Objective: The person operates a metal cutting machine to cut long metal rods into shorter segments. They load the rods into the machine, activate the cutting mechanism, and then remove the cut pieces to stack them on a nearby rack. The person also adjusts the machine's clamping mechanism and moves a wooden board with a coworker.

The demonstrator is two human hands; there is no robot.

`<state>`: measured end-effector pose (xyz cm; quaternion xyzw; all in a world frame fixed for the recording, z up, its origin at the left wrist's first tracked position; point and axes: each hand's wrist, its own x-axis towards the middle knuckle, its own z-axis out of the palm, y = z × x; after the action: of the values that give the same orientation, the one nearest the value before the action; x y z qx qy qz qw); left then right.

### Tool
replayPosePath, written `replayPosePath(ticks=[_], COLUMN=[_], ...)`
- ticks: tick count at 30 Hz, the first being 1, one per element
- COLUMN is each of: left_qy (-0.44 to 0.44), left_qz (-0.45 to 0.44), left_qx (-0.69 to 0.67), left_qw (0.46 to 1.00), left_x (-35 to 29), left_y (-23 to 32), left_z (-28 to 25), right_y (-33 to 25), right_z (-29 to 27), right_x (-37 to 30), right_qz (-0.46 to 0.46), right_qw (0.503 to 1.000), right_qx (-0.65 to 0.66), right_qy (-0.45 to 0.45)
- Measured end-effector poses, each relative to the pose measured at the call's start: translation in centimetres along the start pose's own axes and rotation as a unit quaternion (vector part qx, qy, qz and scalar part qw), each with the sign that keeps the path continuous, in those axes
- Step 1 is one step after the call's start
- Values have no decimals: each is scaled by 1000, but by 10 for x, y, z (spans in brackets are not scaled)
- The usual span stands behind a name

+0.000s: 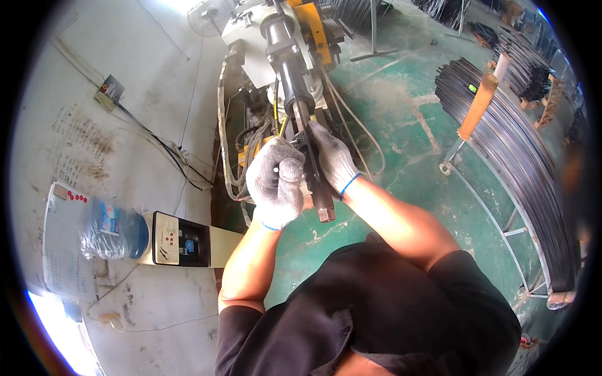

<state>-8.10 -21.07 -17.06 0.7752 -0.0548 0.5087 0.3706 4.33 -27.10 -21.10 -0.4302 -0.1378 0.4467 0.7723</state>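
A long dark machine cylinder [292, 75] points down toward me from the top middle, with a thin rod at its lower end. Below it a dark metal bar [320, 188] with a squared end runs between my two gloved hands. On the bar's left, my left hand [276, 182] is curled closed in a grey knit glove; what lies inside its fingers is hidden. Along the bar's right side, my right hand [332, 156], gloved with a blue cuff edge, grips near its upper part, with some fingers behind it. Yellow-and-black cables [281, 125] pass just above my left hand.
The white and yellow machine body [251, 47] stands ahead, with hoses [223, 125] hanging at its left. A water dispenser [182, 239] with a blue bottle is by the left wall. At right, a rack [515, 232] holds many long dark rods [501, 144], beside an orange-brown post [478, 106].
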Motion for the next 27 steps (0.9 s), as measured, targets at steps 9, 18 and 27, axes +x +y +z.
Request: replayPosePath(ticks=[9,18,27], left_qy=[179,197,152], left_qz=[-309,-442,-495], left_qx=[-259,-209,-212], left_qw=[898,850,829], left_x=[59,89,97], left_y=[-9,-48,-53], left_z=[-24,-21,-16], right_y=[7,6,9], right_z=[-9,-7,-10], right_x=[4,0,6], right_qz=[16,47,52], right_qw=[1000,998,998], right_qx=[-16,32,19], right_qy=[-19,-19,-21])
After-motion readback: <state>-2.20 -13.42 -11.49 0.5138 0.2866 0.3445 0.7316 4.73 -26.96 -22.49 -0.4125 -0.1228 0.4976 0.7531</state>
